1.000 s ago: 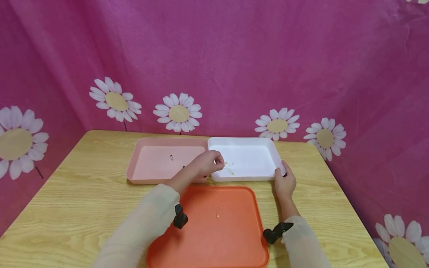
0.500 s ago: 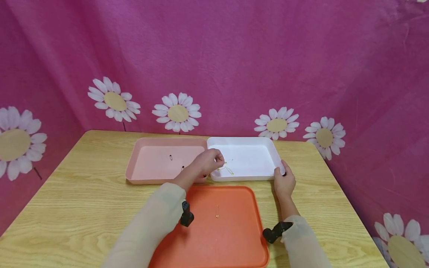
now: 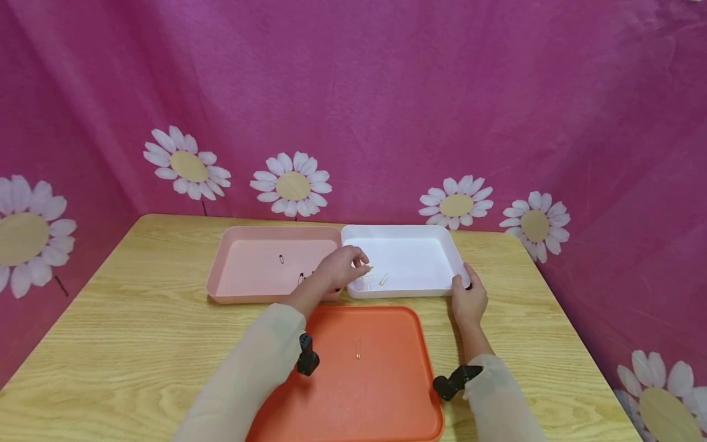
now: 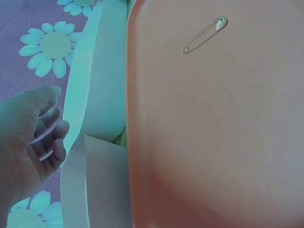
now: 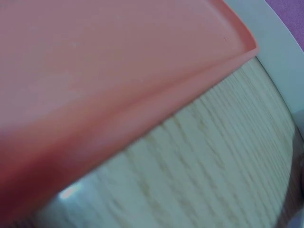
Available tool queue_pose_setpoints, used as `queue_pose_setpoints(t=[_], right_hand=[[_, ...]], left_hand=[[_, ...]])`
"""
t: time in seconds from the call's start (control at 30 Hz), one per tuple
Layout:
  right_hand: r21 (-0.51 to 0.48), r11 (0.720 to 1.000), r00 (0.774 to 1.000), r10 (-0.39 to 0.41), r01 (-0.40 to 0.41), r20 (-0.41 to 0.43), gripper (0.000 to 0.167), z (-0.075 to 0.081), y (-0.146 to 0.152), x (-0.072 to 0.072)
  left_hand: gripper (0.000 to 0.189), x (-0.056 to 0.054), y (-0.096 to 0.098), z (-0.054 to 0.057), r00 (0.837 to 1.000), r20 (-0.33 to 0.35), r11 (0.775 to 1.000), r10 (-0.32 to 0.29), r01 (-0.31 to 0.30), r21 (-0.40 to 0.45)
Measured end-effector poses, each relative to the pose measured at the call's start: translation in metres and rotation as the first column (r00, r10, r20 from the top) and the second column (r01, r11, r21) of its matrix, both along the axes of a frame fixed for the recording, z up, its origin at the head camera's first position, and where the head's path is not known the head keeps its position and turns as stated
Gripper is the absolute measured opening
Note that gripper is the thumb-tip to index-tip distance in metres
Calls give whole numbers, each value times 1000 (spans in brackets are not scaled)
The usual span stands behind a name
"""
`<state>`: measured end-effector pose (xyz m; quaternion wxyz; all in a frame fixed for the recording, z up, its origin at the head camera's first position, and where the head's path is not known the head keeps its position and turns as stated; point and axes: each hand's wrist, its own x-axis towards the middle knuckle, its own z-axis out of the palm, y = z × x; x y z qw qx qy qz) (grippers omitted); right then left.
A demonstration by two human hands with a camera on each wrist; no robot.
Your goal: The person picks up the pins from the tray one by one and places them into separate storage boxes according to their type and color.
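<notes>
Over the near left corner of the white tray (image 3: 417,255), my left hand (image 3: 339,268) hangs with thumb and fingers apart. The left wrist view shows this hand (image 4: 28,137) with loosely bent fingers and nothing between them. Below its fingertips lie several gold safety pins, one of them a pin (image 3: 383,280) lying a little to the right. My right hand (image 3: 469,301) grips the right end wall of the white tray, thumb on the near side. A single gold safety pin (image 4: 204,35) lies on the orange tray (image 3: 386,387).
A pink tray (image 3: 248,264) stands against the white tray's left side, with several black safety pins, among them a black pin (image 3: 281,259). Both stand behind the orange tray on the wooden table (image 3: 110,344). A flowered magenta cloth (image 3: 359,110) hangs behind.
My left thumb and fingers have parted over the white tray, and the gold safety pins below them lie differently. The right hand keeps its place on the tray's end.
</notes>
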<state>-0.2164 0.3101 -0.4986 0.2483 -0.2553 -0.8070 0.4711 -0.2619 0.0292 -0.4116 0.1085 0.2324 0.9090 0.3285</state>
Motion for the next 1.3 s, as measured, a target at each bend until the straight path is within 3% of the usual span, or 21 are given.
queue_pose_setpoints(t=[0.43,0.6,0.77,0.97,1.13,1.3], right_hand=[[9,1000,1000,-3,3,-3,45,0,-1,0],[-2,1000,1000,-3,3,4,45,1,-2,1],[1,1000,1000,-4,4,5,44,2,-3,2],[4,1000,1000,-3,3,-15,46,3,-5,5],[5,1000,999,-7,7,-40,47,3,-6,5],[-3,1000,1000,0,-1,-22,46,2,-3,3]], left_hand=[[18,10,-2,2,998,16,998,-57,56,21],[18,17,-3,3,992,-43,993,-115,114,-23],[15,27,-3,0,969,-133,978,-210,205,-49],[14,51,-7,-4,933,-154,944,-325,311,-108],[12,70,-15,-8,903,-148,902,-403,365,-229],[13,79,-26,-19,874,-151,858,-461,396,-327]])
